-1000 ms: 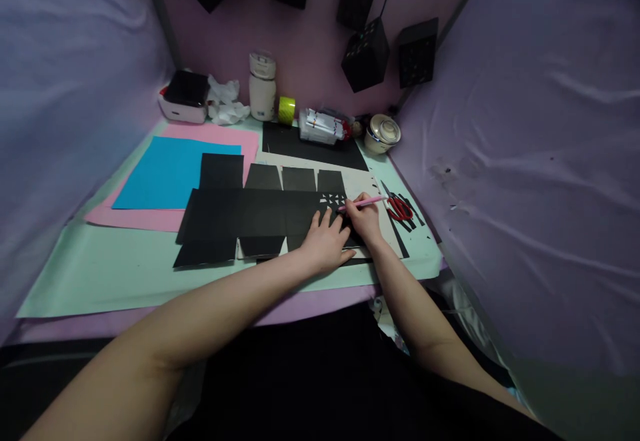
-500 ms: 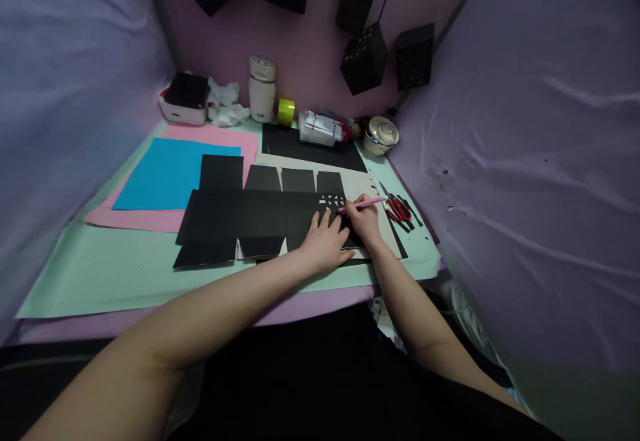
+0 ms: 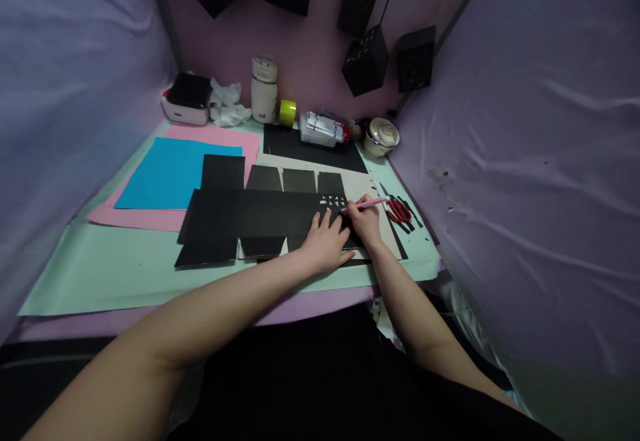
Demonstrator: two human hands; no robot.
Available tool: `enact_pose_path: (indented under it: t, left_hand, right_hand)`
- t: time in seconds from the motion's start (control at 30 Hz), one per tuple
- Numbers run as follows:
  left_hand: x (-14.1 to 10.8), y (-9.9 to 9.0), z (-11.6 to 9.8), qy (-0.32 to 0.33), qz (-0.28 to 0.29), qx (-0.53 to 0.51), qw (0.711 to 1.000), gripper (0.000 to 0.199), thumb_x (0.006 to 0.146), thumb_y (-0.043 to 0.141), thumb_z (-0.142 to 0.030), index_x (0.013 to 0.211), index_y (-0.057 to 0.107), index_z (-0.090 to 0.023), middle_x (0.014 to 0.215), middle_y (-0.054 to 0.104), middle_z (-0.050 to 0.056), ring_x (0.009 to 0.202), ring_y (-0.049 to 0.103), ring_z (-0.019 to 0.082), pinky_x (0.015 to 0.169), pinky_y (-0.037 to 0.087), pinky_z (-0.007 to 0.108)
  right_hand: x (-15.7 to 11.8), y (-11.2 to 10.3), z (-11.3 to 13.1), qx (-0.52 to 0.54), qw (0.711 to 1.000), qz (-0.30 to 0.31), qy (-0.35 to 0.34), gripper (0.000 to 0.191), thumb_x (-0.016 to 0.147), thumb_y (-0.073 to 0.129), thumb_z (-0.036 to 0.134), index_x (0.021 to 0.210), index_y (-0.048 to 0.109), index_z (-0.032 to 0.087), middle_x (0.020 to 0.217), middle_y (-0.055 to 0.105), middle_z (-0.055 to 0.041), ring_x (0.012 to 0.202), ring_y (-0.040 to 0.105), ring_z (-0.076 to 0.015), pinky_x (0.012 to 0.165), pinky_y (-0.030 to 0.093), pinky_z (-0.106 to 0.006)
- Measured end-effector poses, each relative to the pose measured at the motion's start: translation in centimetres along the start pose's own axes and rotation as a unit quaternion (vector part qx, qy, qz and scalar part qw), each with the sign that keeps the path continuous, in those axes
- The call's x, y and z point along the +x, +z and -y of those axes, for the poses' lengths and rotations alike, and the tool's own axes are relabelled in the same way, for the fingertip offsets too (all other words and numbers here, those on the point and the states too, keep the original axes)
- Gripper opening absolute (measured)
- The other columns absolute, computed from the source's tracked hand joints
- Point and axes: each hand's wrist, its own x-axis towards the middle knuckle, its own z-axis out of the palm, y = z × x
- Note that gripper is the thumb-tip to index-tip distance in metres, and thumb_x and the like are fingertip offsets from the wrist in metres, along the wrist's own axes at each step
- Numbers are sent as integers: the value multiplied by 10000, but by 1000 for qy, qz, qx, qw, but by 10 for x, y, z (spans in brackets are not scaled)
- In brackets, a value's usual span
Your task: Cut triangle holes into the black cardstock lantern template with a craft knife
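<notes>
A black card sheet with scored sections and flaps along its edges lies flat on the table. Near its right end, a cluster of small triangular cut-outs shows the white surface beneath. My left hand presses on the card just below these holes, fingers spread. In my right hand, pinched like a pen, is a slim pink craft knife. Its tip meets the card beside my left fingertips, and the blade itself is too small to make out.
Red-handled scissors lie among black paper scraps on the right. Blue paper and pink paper lie to the left. Behind stand a white bottle, yellow tape and a lidded jar. Black boxes hang overhead.
The whole view has shifted very slightly. My right hand and the knife stay almost in place beside the cut-outs, and my left hand still lies flat on the card.
</notes>
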Motion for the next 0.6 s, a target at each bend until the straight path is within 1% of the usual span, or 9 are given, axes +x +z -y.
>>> enact_pose_path:
  t: [0.2, 0.47, 0.6]
  left_hand:
    - [-1, -1, 0, 1, 2, 5, 1000, 623, 913, 470, -568, 1379, 519, -156, 1499, 399, 177, 1402, 275, 446, 1126, 187, 618]
    - [-1, 1, 0, -2, -3, -3, 1000, 612, 908, 482, -569, 1371, 532, -171, 1497, 405, 171, 1407, 268, 442, 1127, 178, 617]
    - [-1, 0, 0, 0, -3, 1, 1000, 620, 911, 476, -566, 1375, 527, -158, 1492, 405, 182, 1399, 277, 448, 1123, 188, 621]
  right_hand:
    - [-1, 0, 1, 7, 1000, 0, 0, 260, 781, 575, 332, 630, 380, 249, 551, 484, 61, 544, 456, -145, 602, 368, -290]
    - [-1, 0, 0, 22, 1000, -5, -1, 249, 779, 579, 343, 644, 394, 245, 548, 487, 66, 545, 465, -144, 612, 387, -286]
    - [-1, -1, -2, 50, 999, 13, 3, 271, 799, 586, 386, 653, 404, 246, 538, 503, 63, 543, 500, -150, 612, 407, -290]
